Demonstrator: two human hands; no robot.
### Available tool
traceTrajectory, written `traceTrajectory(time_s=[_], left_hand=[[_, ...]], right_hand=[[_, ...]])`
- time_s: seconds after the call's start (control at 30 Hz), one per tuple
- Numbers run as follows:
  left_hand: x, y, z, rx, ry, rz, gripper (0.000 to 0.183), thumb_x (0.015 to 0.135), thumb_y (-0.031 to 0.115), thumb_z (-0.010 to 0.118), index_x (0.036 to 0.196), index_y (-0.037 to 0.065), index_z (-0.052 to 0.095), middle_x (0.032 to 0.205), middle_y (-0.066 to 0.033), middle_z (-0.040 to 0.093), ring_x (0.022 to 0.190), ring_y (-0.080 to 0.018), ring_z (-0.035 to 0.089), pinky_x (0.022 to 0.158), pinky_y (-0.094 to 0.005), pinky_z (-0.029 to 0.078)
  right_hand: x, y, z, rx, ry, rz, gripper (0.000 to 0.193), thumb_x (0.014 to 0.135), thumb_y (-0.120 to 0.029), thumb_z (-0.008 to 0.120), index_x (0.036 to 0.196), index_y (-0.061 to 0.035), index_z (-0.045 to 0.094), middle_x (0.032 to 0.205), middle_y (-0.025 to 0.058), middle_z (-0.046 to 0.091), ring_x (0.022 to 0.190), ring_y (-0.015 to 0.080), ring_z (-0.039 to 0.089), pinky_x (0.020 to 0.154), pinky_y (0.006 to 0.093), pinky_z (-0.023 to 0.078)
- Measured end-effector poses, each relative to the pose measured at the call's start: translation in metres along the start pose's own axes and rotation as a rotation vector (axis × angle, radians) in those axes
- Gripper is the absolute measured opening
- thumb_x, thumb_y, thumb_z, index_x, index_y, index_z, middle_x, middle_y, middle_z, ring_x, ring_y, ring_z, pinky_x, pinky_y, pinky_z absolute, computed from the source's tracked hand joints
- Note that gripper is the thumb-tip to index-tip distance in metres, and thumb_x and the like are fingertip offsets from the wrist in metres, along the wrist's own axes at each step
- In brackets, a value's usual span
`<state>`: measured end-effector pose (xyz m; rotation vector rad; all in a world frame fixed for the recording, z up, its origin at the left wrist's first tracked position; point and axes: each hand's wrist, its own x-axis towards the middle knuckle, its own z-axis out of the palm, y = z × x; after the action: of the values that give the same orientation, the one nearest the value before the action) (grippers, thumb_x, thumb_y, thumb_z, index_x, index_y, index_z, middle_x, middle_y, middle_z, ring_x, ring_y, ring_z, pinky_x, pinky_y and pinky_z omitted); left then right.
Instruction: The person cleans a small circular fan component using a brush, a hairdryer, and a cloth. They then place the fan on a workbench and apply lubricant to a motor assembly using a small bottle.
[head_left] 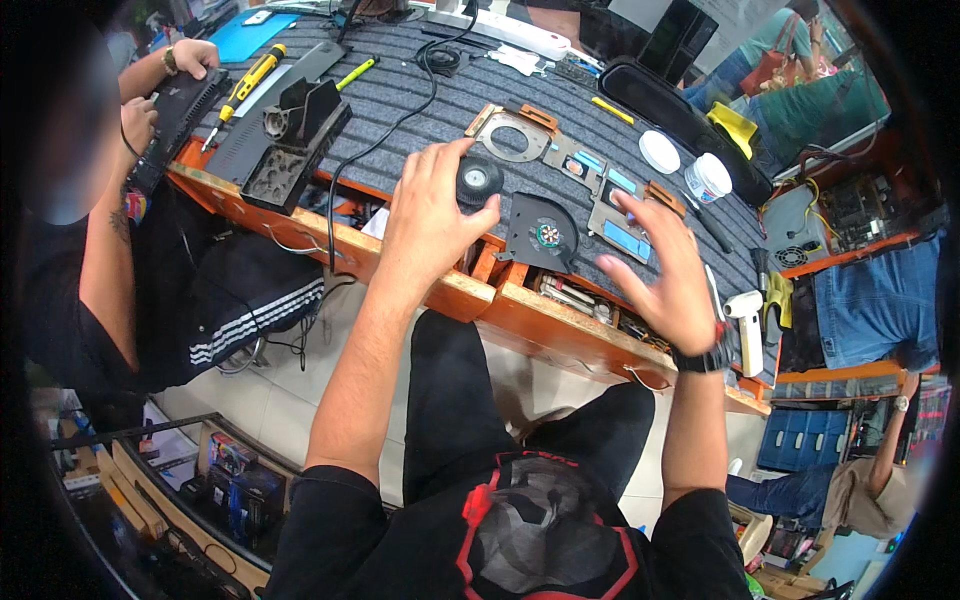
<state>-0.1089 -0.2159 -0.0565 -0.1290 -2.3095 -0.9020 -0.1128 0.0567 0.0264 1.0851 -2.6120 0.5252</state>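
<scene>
My left hand is curled round a black fan impeller, its index finger at the upper edge and its thumb at the lower. The impeller's pale round centre faces up. Beside it on the bench edge lies a black fan housing with bare coils in its middle. My right hand is raised with fingers spread and holds nothing. Under its fingertips is a metal laptop heatsink assembly with copper fins, blue pads and a ring-shaped fan cover.
A white tub and its lid stand right of the heatsink. Left lie a yellow screwdriver and a black plastic part. A cable crosses the mat. Drawers stand partly out below. Another person's hands work at far left.
</scene>
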Motion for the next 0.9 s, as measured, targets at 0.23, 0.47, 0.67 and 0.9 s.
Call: traceTrajectory(time_s=[0.23, 0.47, 0.67, 0.9], left_hand=[[-0.006, 0.006, -0.002, 0.107, -0.050, 0.016, 0.069, 0.077, 0.023, 0.079, 0.136, 0.004, 0.050, 0.123, -0.0174, 0.059, 0.113, -0.0325, 0.057, 0.099, -0.0420, 0.044], [-0.012, 0.013, -0.040, 0.108, -0.014, 0.123, 0.047, 0.085, 0.015, 0.072, 0.128, 0.003, 0.058, 0.120, -0.0145, 0.061, 0.112, -0.0279, 0.059, 0.097, -0.0379, 0.045], [0.033, 0.016, -0.070, 0.033, 0.033, 0.053, 0.035, 0.088, 0.014, 0.071, 0.121, 0.003, 0.063, 0.116, -0.0100, 0.064, 0.107, -0.0184, 0.063, 0.083, -0.0311, 0.051], [0.136, -0.018, -0.110, 0.127, 0.151, 0.032, 0.032, 0.096, 0.025, 0.066, 0.114, -0.001, 0.067, 0.102, -0.0086, 0.072, 0.097, -0.0141, 0.066, 0.087, -0.0275, 0.049]], right_hand=[[-0.089, -0.002, -0.008, 0.278, 0.162, 0.127, 0.030, 0.079, -0.004, 0.074, 0.108, -0.0018, 0.065, 0.098, 0.0150, 0.064, 0.085, 0.0297, 0.063, 0.076, 0.0372, 0.051], [-0.113, 0.023, 0.027, 0.266, 0.234, 0.022, 0.016, 0.081, -0.004, 0.073, 0.094, -0.0036, 0.064, 0.088, 0.0129, 0.064, 0.082, 0.0304, 0.063, 0.072, 0.0379, 0.050], [-0.110, 0.018, 0.027, 0.238, 0.126, 0.104, 0.014, 0.083, -0.012, 0.073, 0.093, -0.0059, 0.065, 0.085, 0.0095, 0.063, 0.079, 0.0290, 0.063, 0.068, 0.0384, 0.050], [-0.106, 0.014, 0.026, 0.121, 0.035, 0.075, 0.022, 0.078, -0.019, 0.079, 0.093, -0.0070, 0.069, 0.085, 0.0065, 0.062, 0.079, 0.0270, 0.060, 0.066, 0.0384, 0.049]])
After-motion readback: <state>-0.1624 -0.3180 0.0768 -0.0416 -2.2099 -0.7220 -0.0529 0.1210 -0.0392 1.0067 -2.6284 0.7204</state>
